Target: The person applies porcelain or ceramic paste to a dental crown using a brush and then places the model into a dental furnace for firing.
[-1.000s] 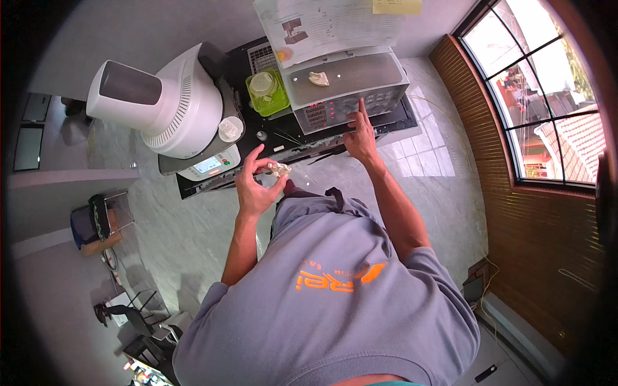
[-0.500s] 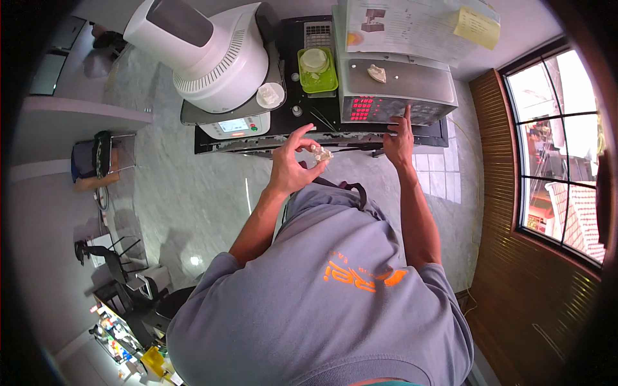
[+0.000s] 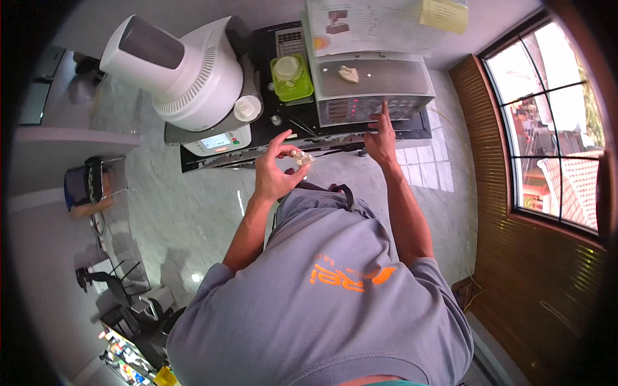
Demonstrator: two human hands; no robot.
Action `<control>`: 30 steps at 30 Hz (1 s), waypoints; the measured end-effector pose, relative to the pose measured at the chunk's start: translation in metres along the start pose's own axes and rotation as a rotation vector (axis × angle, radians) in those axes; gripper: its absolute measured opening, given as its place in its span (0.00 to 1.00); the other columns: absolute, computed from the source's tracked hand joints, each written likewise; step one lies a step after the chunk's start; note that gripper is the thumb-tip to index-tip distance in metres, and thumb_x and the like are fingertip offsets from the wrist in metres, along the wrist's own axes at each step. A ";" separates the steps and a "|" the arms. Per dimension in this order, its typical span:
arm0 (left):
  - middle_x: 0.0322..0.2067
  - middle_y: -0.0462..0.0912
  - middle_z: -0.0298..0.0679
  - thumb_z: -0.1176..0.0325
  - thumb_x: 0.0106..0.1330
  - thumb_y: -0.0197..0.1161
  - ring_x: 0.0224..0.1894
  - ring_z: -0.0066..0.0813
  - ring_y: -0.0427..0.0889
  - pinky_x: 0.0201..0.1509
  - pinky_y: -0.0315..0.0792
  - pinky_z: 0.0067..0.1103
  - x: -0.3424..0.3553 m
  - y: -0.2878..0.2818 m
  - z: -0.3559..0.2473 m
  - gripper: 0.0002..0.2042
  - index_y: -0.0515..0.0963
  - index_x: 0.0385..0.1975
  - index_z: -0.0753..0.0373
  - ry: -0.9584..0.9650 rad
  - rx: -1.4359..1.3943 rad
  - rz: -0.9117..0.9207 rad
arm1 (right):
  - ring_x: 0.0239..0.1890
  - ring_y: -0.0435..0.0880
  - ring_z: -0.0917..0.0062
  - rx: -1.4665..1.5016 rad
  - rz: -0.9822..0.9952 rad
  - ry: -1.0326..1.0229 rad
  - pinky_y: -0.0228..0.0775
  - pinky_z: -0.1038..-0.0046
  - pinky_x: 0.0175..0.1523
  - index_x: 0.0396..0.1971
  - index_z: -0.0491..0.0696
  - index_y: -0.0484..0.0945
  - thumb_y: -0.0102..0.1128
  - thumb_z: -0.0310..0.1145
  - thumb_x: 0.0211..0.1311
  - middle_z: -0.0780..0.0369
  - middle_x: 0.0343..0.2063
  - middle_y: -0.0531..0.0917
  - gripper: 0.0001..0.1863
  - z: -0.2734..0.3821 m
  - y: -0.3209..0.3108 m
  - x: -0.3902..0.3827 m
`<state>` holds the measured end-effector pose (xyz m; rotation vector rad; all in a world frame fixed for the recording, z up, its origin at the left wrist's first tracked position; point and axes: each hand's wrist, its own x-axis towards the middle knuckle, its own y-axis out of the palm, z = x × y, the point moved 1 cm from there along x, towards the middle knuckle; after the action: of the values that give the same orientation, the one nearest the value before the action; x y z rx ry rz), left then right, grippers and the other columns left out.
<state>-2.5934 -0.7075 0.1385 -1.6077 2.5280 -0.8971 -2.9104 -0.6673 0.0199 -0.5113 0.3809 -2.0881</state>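
My left hand [image 3: 275, 170] pinches a small, lumpy, cream-coloured piece [image 3: 302, 158] that looks like a dental model between thumb and fingers, in front of the black bench's edge. To the right, my right hand [image 3: 382, 137] has its index finger stretched up against the front control panel [image 3: 403, 108] of a grey box-shaped machine [image 3: 412, 76]. Nothing shows in that hand, and its other fingers are partly bent. A few small red lights glow left of the fingertip. On top of the machine lies another cream-coloured piece [image 3: 348, 74], with small white bits beside it.
A large white machine [image 3: 196, 83] with a small lit screen [image 3: 219, 141] stands left on the black bench [image 3: 264, 130]. Near it are a white dish [image 3: 247, 108], a green tray [image 3: 293, 91] holding a round pale tub, and thin tools [image 3: 301, 126]. Printed sheets [image 3: 380, 26] hang above the grey machine.
The whole view has shifted, so the bench sits farther left. Rows of red digits on the panel now look mostly dark. Both hands keep nearly the same pose.
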 end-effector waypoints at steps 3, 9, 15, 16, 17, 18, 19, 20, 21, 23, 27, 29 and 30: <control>0.41 0.92 0.36 0.67 0.52 0.83 0.42 0.27 0.90 0.51 0.80 0.25 0.002 0.000 0.000 0.42 0.72 0.70 0.62 -0.003 0.036 -0.002 | 0.47 0.90 0.55 0.002 0.042 0.026 0.84 0.60 0.52 0.51 0.40 0.76 0.61 0.17 0.45 0.44 0.81 0.58 0.27 0.001 -0.003 0.001; 0.40 0.92 0.36 0.68 0.52 0.83 0.41 0.27 0.89 0.50 0.80 0.25 0.008 0.003 -0.006 0.42 0.72 0.70 0.62 0.000 0.030 0.004 | 0.49 0.90 0.53 0.002 0.046 0.055 0.84 0.60 0.53 0.50 0.38 0.75 0.61 0.17 0.45 0.44 0.81 0.56 0.25 0.011 -0.005 0.002; 0.40 0.92 0.37 0.68 0.52 0.83 0.40 0.26 0.89 0.50 0.80 0.25 0.009 0.006 -0.009 0.42 0.72 0.70 0.62 0.016 0.039 -0.008 | 0.50 0.90 0.53 0.016 0.040 0.059 0.85 0.62 0.52 0.51 0.39 0.75 0.61 0.16 0.45 0.44 0.81 0.56 0.26 0.002 -0.003 0.001; 0.40 0.92 0.37 0.68 0.52 0.83 0.40 0.26 0.89 0.50 0.80 0.25 0.008 0.006 -0.008 0.42 0.72 0.70 0.62 0.015 0.040 -0.010 | 0.50 0.90 0.53 0.016 0.041 0.058 0.85 0.62 0.52 0.51 0.39 0.75 0.61 0.16 0.45 0.44 0.81 0.56 0.26 0.001 -0.002 0.001; 0.40 0.92 0.37 0.68 0.52 0.83 0.41 0.26 0.89 0.50 0.80 0.25 0.008 0.005 -0.008 0.42 0.72 0.70 0.62 0.001 0.039 -0.013 | 0.49 0.90 0.54 0.017 0.015 0.030 0.85 0.62 0.52 0.50 0.39 0.75 0.61 0.16 0.46 0.44 0.81 0.56 0.26 0.000 -0.002 -0.001; 0.41 0.92 0.37 0.68 0.52 0.83 0.41 0.26 0.89 0.50 0.80 0.25 0.007 0.004 -0.007 0.42 0.72 0.70 0.62 -0.012 0.037 -0.016 | 0.49 0.90 0.54 0.018 -0.012 0.002 0.85 0.62 0.52 0.50 0.39 0.76 0.61 0.16 0.46 0.44 0.81 0.56 0.26 -0.001 -0.001 -0.002; 0.41 0.92 0.37 0.68 0.52 0.83 0.41 0.26 0.89 0.50 0.80 0.25 0.007 0.004 -0.006 0.42 0.72 0.70 0.62 -0.012 0.037 -0.016 | 0.49 0.90 0.54 0.018 -0.012 0.002 0.85 0.62 0.52 0.50 0.39 0.76 0.61 0.16 0.46 0.44 0.81 0.56 0.26 -0.003 -0.001 -0.003; 0.41 0.92 0.37 0.68 0.52 0.83 0.42 0.25 0.89 0.51 0.80 0.25 0.006 0.002 -0.006 0.42 0.72 0.70 0.63 -0.013 0.049 -0.021 | 0.48 0.90 0.55 0.017 -0.014 0.007 0.85 0.63 0.51 0.51 0.40 0.76 0.61 0.15 0.47 0.44 0.81 0.56 0.26 -0.006 0.000 -0.004; 0.42 0.92 0.37 0.68 0.52 0.82 0.42 0.25 0.88 0.51 0.79 0.25 0.005 0.001 -0.006 0.42 0.72 0.71 0.63 -0.014 0.061 -0.026 | 0.47 0.90 0.56 0.015 -0.015 0.012 0.85 0.63 0.50 0.51 0.40 0.76 0.61 0.15 0.47 0.44 0.81 0.56 0.26 -0.008 0.001 -0.005; 0.42 0.91 0.37 0.69 0.52 0.82 0.43 0.25 0.88 0.52 0.79 0.25 0.003 0.000 -0.004 0.42 0.72 0.71 0.63 -0.025 0.048 -0.026 | 0.46 0.90 0.56 0.014 -0.007 0.030 0.85 0.63 0.49 0.51 0.40 0.76 0.61 0.15 0.47 0.44 0.81 0.56 0.26 -0.010 0.001 -0.009; 0.42 0.91 0.37 0.69 0.52 0.83 0.43 0.24 0.88 0.52 0.79 0.24 0.003 0.000 -0.002 0.42 0.72 0.71 0.64 -0.045 0.035 -0.026 | 0.44 0.90 0.57 -0.005 0.013 0.053 0.85 0.63 0.47 0.52 0.40 0.76 0.62 0.16 0.48 0.44 0.81 0.56 0.26 -0.014 0.004 -0.008; 0.42 0.91 0.37 0.69 0.52 0.83 0.43 0.24 0.87 0.52 0.79 0.24 0.004 0.000 -0.003 0.42 0.72 0.71 0.64 -0.044 0.037 -0.023 | 0.44 0.90 0.57 -0.016 0.013 0.051 0.85 0.62 0.48 0.51 0.40 0.76 0.62 0.16 0.47 0.44 0.82 0.55 0.26 -0.014 0.006 -0.007; 0.42 0.91 0.37 0.69 0.53 0.83 0.43 0.24 0.87 0.52 0.79 0.24 0.006 0.000 -0.004 0.42 0.72 0.71 0.64 -0.043 0.045 -0.021 | 0.46 0.90 0.59 -0.019 0.041 0.060 0.86 0.65 0.45 0.60 0.41 0.73 0.62 0.15 0.49 0.45 0.78 0.62 0.33 -0.014 0.008 -0.006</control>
<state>-2.5976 -0.7102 0.1434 -1.6257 2.4493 -0.9037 -2.9090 -0.6656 0.0033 -0.4492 0.4434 -2.0657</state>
